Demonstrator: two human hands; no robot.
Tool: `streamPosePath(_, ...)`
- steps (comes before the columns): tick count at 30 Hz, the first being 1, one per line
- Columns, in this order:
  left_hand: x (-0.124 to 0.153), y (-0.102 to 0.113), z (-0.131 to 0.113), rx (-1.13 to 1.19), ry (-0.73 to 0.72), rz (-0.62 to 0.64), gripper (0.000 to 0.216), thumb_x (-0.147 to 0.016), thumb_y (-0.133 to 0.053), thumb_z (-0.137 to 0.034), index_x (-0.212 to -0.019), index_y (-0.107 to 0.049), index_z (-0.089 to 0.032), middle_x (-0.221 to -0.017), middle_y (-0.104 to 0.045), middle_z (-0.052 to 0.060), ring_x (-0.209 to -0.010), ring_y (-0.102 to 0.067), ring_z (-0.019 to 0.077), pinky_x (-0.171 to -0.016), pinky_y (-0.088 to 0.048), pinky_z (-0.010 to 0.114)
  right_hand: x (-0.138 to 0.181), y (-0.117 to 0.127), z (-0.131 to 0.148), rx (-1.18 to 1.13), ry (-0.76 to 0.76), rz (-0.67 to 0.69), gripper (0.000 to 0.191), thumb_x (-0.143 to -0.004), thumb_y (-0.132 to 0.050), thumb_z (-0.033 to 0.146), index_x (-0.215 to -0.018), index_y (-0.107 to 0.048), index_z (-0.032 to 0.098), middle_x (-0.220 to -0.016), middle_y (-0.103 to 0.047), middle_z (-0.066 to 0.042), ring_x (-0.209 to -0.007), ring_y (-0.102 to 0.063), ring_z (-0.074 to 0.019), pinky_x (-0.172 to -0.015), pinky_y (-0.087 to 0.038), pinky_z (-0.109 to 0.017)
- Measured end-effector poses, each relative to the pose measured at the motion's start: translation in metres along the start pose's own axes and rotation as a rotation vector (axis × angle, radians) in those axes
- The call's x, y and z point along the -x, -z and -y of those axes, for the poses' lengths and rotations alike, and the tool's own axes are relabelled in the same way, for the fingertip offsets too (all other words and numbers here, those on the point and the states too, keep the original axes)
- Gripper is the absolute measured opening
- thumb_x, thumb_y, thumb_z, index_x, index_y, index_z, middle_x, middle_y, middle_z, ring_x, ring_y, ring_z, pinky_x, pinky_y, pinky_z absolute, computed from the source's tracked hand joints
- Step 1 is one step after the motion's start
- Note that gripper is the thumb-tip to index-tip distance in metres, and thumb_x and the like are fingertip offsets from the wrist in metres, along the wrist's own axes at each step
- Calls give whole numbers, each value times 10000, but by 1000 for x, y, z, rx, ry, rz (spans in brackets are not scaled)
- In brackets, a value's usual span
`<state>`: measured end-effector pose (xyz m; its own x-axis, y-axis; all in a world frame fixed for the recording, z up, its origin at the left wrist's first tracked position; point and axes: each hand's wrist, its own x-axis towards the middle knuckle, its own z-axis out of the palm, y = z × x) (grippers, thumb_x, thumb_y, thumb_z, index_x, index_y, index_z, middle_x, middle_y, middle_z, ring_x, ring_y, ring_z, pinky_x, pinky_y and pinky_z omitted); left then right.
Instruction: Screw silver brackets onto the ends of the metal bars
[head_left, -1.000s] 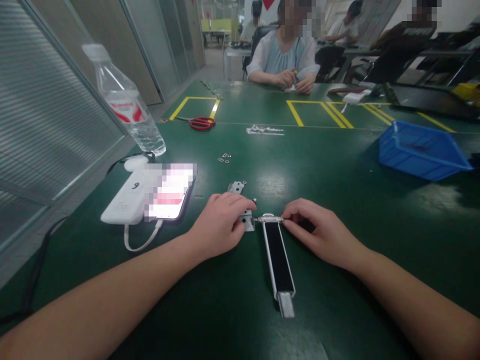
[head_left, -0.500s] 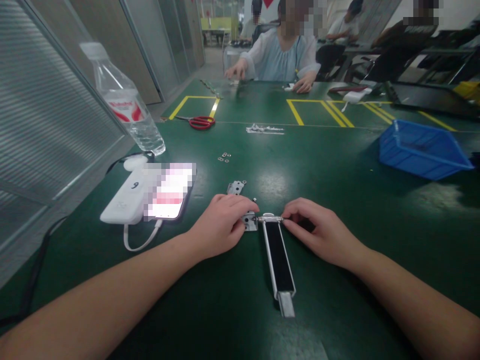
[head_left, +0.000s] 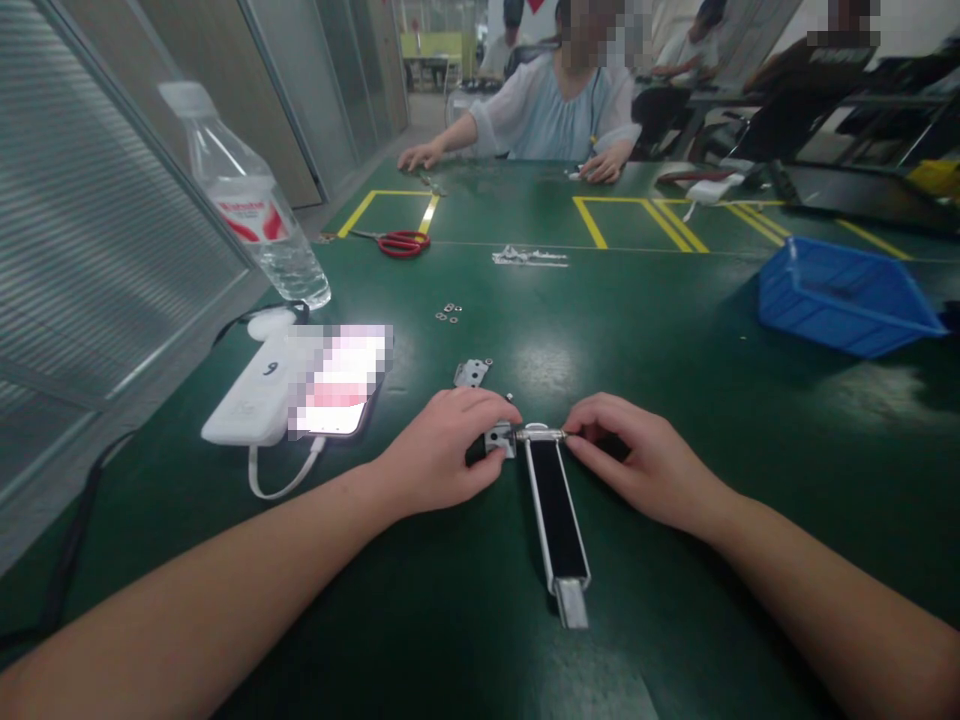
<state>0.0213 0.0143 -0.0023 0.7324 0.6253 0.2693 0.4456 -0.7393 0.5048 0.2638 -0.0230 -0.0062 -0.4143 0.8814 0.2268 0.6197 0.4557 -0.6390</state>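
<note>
My left hand (head_left: 450, 445) pinches a small metal bracket (head_left: 501, 438) with holes, held against the left end of a metal pin at the top of a long part. That long part (head_left: 556, 510), black-faced with a silver frame and a metal tongue at its near end, lies on the green table. My right hand (head_left: 626, 450) has thumb and forefinger closed on the pin's right end (head_left: 564, 435). A second metal bracket (head_left: 472, 373) lies just beyond my left hand, with a small ring beside it. Several small rings (head_left: 450, 314) lie farther off.
On the left are a water bottle (head_left: 255, 210), a white power bank (head_left: 251, 400) and a phone (head_left: 349, 380) joined by a cable. Red-handled scissors (head_left: 403, 243) and thin metal pieces (head_left: 529, 258) lie farther back. A blue bin (head_left: 840, 300) stands right. Another person sits opposite.
My left thumb has shifted up and right along the bracket. My right hand stays at the pin. The person opposite has moved one hand outward to the left.
</note>
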Motion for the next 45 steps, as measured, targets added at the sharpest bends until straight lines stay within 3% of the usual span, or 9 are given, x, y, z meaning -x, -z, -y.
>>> streamPosePath(8, 0, 0, -2, -26, 6, -10, 265, -842, -537, -207, -1106, -565, -210, -1145, -653, 68, -1119, -573, 236, -961, -409, 423, 0, 1, 2, 2, 7, -17, 84, -899, -515, 200, -881, -597, 205, -818, -625, -47, -706, -574, -155, -619, -498, -296)
streamPosePath(15, -3, 3, -5, -206, 235, -192, 304, -845, -573, -267, -1142, -556, -207, -1301, -548, 118, -1243, -463, 301, -1021, -341, 498, 1, 1, 3, 21, -24, -115, 100, -869, -550, 211, -949, -609, 196, -812, -648, -44, -697, -603, -158, -604, -507, -290)
streamPosePath(20, -2, -3, 2, -348, 402, -140, 421, -890, -537, -360, -1275, -505, -195, -1459, -410, 163, -1374, -303, 369, -1056, -270, 602, 1, 1, 4, 19, -25, -143, 105, -872, -545, 211, -950, -614, 200, -809, -653, -43, -694, -615, -161, -598, -515, -291)
streamPosePath(25, -1, -7, 9, -343, 394, -56, 412, -949, -423, -326, -1333, -473, -184, -1435, -477, 141, -1379, -345, 315, -1105, -198, 612, 1, 1, 5, 21, -17, -152, 109, -873, -541, 213, -944, -622, 201, -793, -650, -40, -685, -612, -160, -590, -514, -289)
streamPosePath(30, -2, -2, 5, -269, 392, -75, 438, -941, -393, -238, -1376, -430, -202, -1485, -429, 119, -1374, -366, 287, -1103, -187, 605, 2, 0, 4, 13, -4, -151, 110, -886, -531, 208, -950, -620, 204, -798, -647, -41, -696, -610, -158, -596, -515, -288)
streamPosePath(33, -1, -1, 1, -244, 338, -149, 511, -928, -389, -204, -1437, -348, -209, -1541, -337, 112, -1410, -313, 270, -1107, -193, 558, 2, 0, 3, 9, 8, -169, 111, -889, -534, 204, -964, -615, 204, -817, -644, -43, -706, -610, -159, -612, -520, -293)
streamPosePath(37, 2, -3, -5, -218, 115, -212, 586, -930, -395, -215, -1494, -239, -226, -1581, -238, 99, -1444, -253, 243, -1122, -214, 442, 3, 1, 5, -44, -2, -227, 169, -879, -554, 198, -1042, -596, 208, -861, -661, -49, -734, -625, -167, -667, -541, -317)
streamPosePath(42, 4, -4, -17, -193, -109, -110, 624, -946, -380, -188, -1522, -144, -232, -1590, -205, 99, -1461, -212, 231, -1157, -152, 425, 6, -3, 10, -274, -12, -243, 358, -872, -581, 207, -1218, -496, 240, -945, -683, -47, -727, -646, -155, -659, -556, -302)
streamPosePath(45, 5, -3, -20, -191, -205, -27, 645, -948, -381, -175, -1527, -103, -239, -1591, -198, 91, -1469, -183, 217, -1175, -107, 425, 7, -5, 14, -305, -4, -263, 316, -851, -607, 199, -1155, -529, 241, -846, -673, -16, -648, -620, -135, -617, -546, -278)
